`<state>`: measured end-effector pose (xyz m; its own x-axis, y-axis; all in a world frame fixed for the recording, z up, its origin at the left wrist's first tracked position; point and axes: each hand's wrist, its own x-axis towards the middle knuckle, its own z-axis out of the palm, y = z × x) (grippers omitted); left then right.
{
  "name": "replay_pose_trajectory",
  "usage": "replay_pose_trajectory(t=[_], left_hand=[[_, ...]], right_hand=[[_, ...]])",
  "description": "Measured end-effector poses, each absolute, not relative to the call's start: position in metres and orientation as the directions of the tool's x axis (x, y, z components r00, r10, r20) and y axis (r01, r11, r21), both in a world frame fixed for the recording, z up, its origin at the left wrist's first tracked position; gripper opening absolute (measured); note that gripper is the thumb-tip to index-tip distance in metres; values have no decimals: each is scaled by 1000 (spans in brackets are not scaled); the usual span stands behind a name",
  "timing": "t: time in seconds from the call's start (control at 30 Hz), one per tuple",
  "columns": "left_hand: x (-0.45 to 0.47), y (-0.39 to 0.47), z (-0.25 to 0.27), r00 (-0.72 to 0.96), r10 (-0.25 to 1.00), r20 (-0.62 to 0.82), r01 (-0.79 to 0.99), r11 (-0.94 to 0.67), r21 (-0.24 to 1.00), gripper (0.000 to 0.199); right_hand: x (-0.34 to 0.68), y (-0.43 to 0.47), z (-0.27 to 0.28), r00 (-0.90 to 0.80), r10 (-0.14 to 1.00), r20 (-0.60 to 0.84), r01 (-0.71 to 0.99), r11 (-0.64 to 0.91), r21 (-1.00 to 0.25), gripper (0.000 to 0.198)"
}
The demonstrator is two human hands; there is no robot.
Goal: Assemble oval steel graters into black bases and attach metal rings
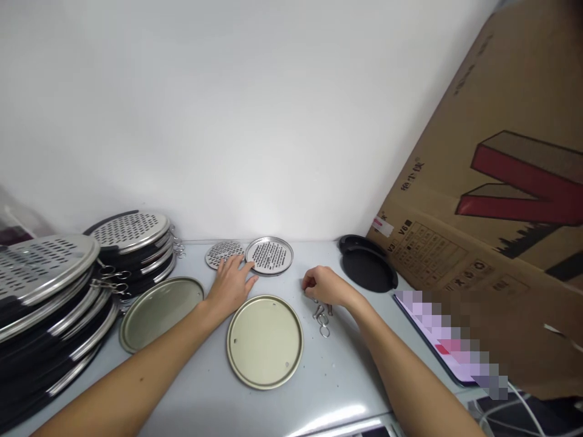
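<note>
My left hand has its fingers spread, the fingertips at the near edges of two round perforated metal discs, one flat and one with a raised rim. To the right, my right hand is closed in a pinch over the table; whatever lies between its fingers is hidden. Just below it lie several small metal key rings and clasps. A pale gold round tray with small holes lies between my forearms. Partly behind my left forearm is a second, greenish tray.
Stacks of perforated discs with black rims stand at the left, a front stack and a rear one. Two black round trays lie at the right. Beyond them leans a large cardboard box, with a screen device before it.
</note>
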<state>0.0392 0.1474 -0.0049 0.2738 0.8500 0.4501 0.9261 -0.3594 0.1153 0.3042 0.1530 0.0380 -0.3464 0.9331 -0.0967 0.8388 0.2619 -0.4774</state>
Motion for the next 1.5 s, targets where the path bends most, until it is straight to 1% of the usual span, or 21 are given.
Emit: replay_pose_trajectory(t=[0.1, 0.23, 0.37, 0.5, 0.57, 0.63, 0.77, 0.87, 0.93, 1.03, 1.27, 1.33, 1.43, 1.5], left_hand=[[41, 146, -1, 249, 854, 456, 924, -351, 154, 19], [44, 147, 2, 200, 865, 459, 920, -327, 215, 14], [47, 149, 0, 165, 880, 445, 913, -306, 268, 19], [51, 149, -1, 131, 900, 416, 917, -270, 295, 19], [49, 149, 2, 111, 909, 402, 926, -242, 291, 24], [40, 151, 8, 69, 918, 391, 941, -190, 280, 35], [2, 157, 23, -84, 944, 319, 961, -8, 276, 59], [-24, 161, 27, -129, 965, 231, 955, 58, 290, 58], [-32, 164, 26, -121, 972, 202, 951, 56, 303, 55], [-33, 166, 22, -120, 973, 197, 942, 49, 331, 50], [-36, 169, 17, -106, 960, 259, 927, 1, 375, 31], [-38, 169, 16, -99, 957, 274, 926, -13, 377, 36], [-37, 169, 14, -93, 957, 273, 924, -19, 381, 56], [-36, 170, 13, -91, 960, 264, 925, -17, 379, 61]], right_hand=[[305, 154, 36, -342, 938, -61, 836, 274, -475, 22], [304, 157, 31, -316, 949, -9, 843, 277, -461, 23], [297, 156, 26, -286, 957, 52, 846, 278, -456, 29], [288, 152, 24, -295, 950, 101, 830, 307, -465, 32], [285, 151, 22, -312, 943, 115, 819, 328, -471, 32], [285, 151, 20, -325, 938, 122, 810, 343, -476, 32], [286, 153, 17, -330, 934, 137, 804, 354, -477, 33], [286, 152, 17, -332, 932, 144, 802, 359, -477, 33], [285, 151, 18, -324, 935, 144, 808, 353, -472, 32], [283, 148, 21, -319, 937, 139, 817, 346, -461, 32], [280, 144, 27, -342, 929, 142, 807, 368, -462, 32], [280, 143, 28, -344, 928, 145, 804, 371, -465, 32], [280, 143, 28, -341, 929, 141, 808, 366, -462, 31], [280, 143, 28, -337, 932, 136, 810, 361, -462, 31]])
